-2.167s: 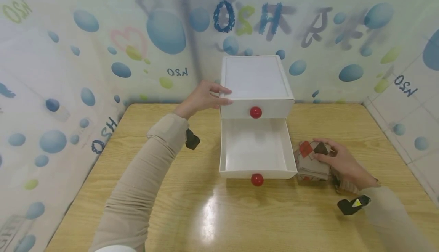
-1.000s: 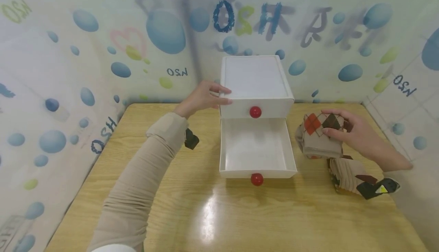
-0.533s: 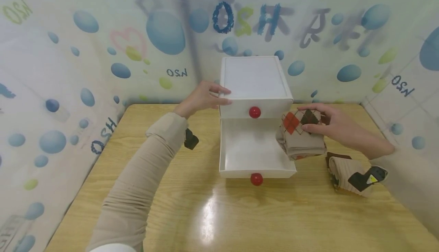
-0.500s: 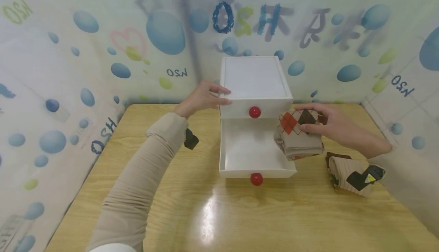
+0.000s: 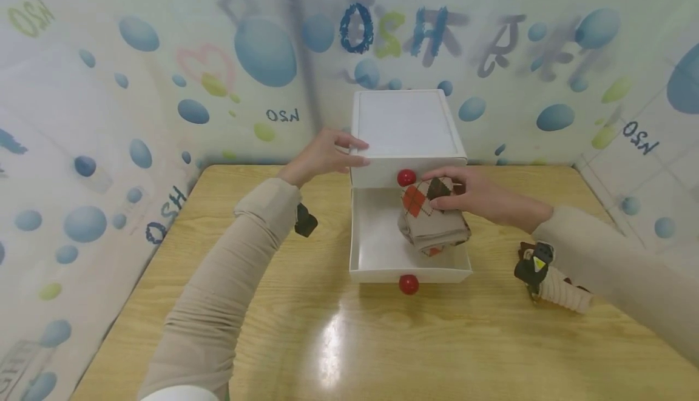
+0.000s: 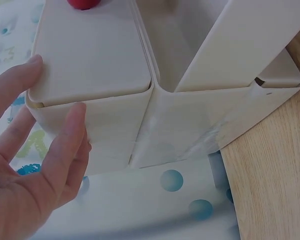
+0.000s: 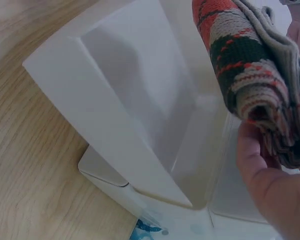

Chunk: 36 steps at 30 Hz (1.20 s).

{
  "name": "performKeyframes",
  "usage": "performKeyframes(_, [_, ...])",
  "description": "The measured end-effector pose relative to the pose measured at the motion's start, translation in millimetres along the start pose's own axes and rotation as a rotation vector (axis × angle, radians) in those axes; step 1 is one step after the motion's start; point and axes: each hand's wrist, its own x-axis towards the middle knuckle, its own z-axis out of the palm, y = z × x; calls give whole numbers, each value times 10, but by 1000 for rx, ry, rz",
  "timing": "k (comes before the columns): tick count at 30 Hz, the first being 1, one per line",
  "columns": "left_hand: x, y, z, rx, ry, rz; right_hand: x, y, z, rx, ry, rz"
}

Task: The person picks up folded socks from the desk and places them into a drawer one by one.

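A white drawer box [image 5: 406, 123] with red knobs stands on the table. Its pulled-out lower drawer [image 5: 377, 261] shows a bare white floor. My left hand [image 5: 324, 155] holds the box's upper left front corner, thumb on the front and fingers on top; in the left wrist view, fingertips [image 6: 72, 117] touch beside the shut top drawer [image 6: 90, 55]. With the right hand [image 5: 475, 198] I grip folded beige argyle socks [image 5: 431, 225], red and dark green diamonds facing up. They hang over the right part of the drawer, and in the right wrist view the rolled knit [image 7: 250, 75] is above its opening.
Another folded ribbed beige bundle [image 5: 562, 292] lies on the wooden table [image 5: 273, 328] at the right, partly covered by the right wrist's black camera mount [image 5: 535, 264]. A patterned wall covering [image 5: 262, 0] rises behind the table.
My right hand has lifted the argyle socks off the table beside the drawer and carried them left over it. The left hand has stayed on the box corner.
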Motion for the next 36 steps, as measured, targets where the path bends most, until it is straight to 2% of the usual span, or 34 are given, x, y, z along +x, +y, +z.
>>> performKeyframes(3, [-3,-2,-3,2,-1,-7,69,-8,39,13,-5,-1])
performKeyframes(10, [-3,3,-2,-2,4,-16,169,11,159,152,-31,39])
performKeyframes(18, [-6,2,0,-1,5,-1,206,15,276,169,-12,80])
performKeyframes(28, [-18,12,7,14,33,5,228,126,457,249,24,227])
performKeyframes(36, [-7,3,18,12,29,15,267,77,527,364,39,270])
